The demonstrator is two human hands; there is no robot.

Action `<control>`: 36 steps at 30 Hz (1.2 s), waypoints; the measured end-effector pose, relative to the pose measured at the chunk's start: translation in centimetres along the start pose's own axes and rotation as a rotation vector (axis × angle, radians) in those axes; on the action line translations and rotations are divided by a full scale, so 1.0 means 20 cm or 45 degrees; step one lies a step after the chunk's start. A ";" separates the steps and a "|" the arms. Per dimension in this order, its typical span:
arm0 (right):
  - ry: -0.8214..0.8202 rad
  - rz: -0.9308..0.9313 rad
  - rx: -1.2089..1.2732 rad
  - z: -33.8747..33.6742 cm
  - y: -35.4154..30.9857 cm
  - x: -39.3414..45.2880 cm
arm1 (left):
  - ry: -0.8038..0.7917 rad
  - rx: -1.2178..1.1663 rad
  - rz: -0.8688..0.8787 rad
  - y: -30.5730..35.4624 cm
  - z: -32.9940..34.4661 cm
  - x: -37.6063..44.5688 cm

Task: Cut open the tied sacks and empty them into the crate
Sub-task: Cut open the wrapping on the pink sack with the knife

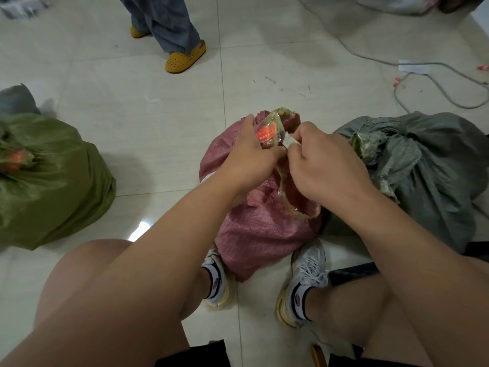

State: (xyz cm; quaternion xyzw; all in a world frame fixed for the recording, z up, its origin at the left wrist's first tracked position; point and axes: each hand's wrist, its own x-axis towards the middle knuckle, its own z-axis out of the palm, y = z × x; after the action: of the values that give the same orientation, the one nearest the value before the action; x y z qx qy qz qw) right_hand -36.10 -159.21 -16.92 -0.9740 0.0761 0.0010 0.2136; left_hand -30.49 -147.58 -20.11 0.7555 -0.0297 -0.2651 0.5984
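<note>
On the pale tiled floor [164, 144], three sacks sit around the seated person's feet. The green sack [53, 181] lies at nine o'clock, its neck bunched and taped. The grey sack [434, 176] slumps at three o'clock, just beside the one being worked, with its neck looking loose and torn. The pink sack [254, 229] stands at the centre, between the two white trainers, and it is the one in hand. No crate shows in this view.

A second person in yellow clogs [185, 58] stands at twelve o'clock, well apart, and a grey cable [439, 83] trails across the tiles at two o'clock.

The left hand [248, 152] is clamped around the pink sack's gathered neck, fingers curled over the tape wrap [270, 129] with its orange label. The right hand [328, 170] is closed around a small cutter [287, 141], whose pale tip shows just past the fingers and meets the tape at the neck.

The step appears to be the cutting of this sack's tie: tape is peeled and ragged below the neck, but the wrap at the top looks intact, so the sack is likely not yet open. The next move calls for steady tension from the left hand and a short, controlled stroke directed away from its fingers, which lie very near the blade.
</note>
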 end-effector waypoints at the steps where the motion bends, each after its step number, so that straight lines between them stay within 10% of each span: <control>1: 0.019 -0.008 0.001 0.00 0.00 0.00 | -0.008 -0.082 -0.025 0.00 0.00 0.00; 11: 0.105 -0.073 -0.083 0.00 0.01 0.00 | -0.285 -0.305 -0.087 0.00 -0.01 -0.02; 36: 0.112 -0.079 -0.195 -0.01 -0.02 0.01 | 0.168 0.578 0.056 -0.04 0.08 -0.01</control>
State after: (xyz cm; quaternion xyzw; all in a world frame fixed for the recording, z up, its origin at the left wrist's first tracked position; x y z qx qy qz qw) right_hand -35.93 -158.92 -16.47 -0.9884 0.0549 -0.0427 0.1348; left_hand -31.61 -148.58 -20.94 0.8855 -0.0656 -0.1886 0.4195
